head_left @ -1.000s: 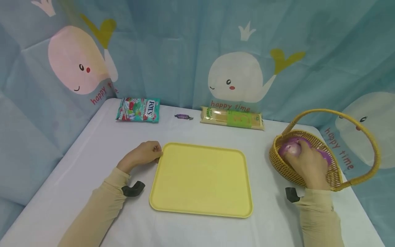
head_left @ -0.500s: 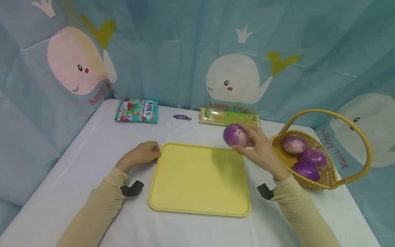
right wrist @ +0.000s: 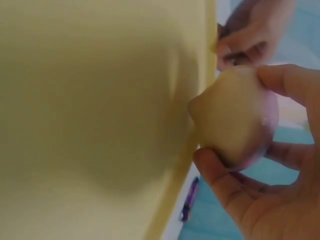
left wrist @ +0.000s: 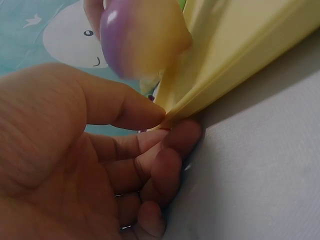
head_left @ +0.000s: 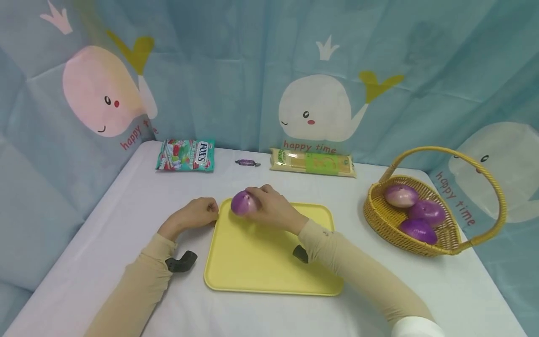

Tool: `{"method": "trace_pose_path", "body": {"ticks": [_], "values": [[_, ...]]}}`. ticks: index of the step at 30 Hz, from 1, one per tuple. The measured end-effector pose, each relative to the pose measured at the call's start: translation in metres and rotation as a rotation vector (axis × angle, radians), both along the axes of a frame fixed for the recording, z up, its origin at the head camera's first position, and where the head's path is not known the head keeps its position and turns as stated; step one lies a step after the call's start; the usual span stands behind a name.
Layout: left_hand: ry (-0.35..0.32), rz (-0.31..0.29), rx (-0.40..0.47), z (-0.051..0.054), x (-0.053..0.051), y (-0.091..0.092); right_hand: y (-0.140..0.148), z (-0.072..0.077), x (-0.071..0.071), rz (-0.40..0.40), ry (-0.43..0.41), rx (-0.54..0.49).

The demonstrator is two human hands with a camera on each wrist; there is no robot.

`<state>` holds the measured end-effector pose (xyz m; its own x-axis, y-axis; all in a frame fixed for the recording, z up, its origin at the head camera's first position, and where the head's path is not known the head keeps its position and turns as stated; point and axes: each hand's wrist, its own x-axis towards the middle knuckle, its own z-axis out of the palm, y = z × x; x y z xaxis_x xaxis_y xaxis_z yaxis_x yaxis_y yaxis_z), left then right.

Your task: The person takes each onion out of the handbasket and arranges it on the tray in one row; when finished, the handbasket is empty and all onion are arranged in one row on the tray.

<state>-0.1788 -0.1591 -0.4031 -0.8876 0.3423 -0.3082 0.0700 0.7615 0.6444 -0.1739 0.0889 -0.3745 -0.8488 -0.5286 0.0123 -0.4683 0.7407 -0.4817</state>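
Note:
My right hand [head_left: 273, 209] holds a round purple-and-white onion-like thing [head_left: 243, 204] over the far left part of a yellow tray [head_left: 269, 260]. In the right wrist view, thumb and fingers grip this onion-like thing [right wrist: 235, 120], whose pale end comes to a point. The tray's shaded surface [right wrist: 75, 125] lies beside it. At the tray's far left corner, my left hand [head_left: 195, 213] pinches the rim. The left wrist view shows that hand's [left wrist: 75, 150] thumb on top of the tray rim [left wrist: 210, 95] and curled fingers under it.
A wicker basket [head_left: 381, 229] with a tall handle stands at the right and holds 3 similar purple things [head_left: 427, 213]. Along the back lie a green candy bag [head_left: 185, 155], a small purple wrapped candy [head_left: 247, 163] and a yellow-green noodle packet [head_left: 312, 162]. A whale-print curtain [head_left: 227, 93] hangs behind.
My right hand has lifted one purple-and-white onion-like thing out of the basket and carried it left over the tray. My left hand has stayed at the tray's rim.

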Motion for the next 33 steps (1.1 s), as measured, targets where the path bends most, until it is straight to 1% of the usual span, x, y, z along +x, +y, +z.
{"method": "trace_pose_path", "body": {"ticks": [3,7,13,16,19,22,24,29,33], "values": [[0.001,-0.005,0.000,0.001,0.000,0.001,-0.010,-0.003,-0.002,0.019,0.008,0.019],[0.001,-0.005,0.008,0.002,0.002,0.001,-0.018,-0.002,-0.004,0.030,0.019,0.047],[0.003,-0.005,0.012,0.004,0.002,0.001,-0.020,0.002,-0.009,0.021,-0.043,0.103],[0.005,-0.006,0.012,0.004,0.002,0.001,-0.021,0.001,-0.011,0.024,-0.064,0.085],[0.004,-0.002,0.010,0.004,0.002,0.001,-0.022,0.000,-0.012,0.043,-0.082,0.054],[0.000,0.002,0.006,0.004,0.002,0.002,-0.023,-0.002,-0.012,0.064,-0.101,0.048],[0.000,0.002,0.005,0.003,0.002,0.002,-0.022,-0.002,-0.011,0.064,-0.111,0.050],[0.001,-0.005,0.003,0.001,0.002,0.001,-0.010,0.003,-0.010,0.028,-0.124,0.039],[0.005,-0.012,0.008,0.001,0.000,0.000,0.020,0.015,-0.006,-0.018,-0.104,0.002]]}}
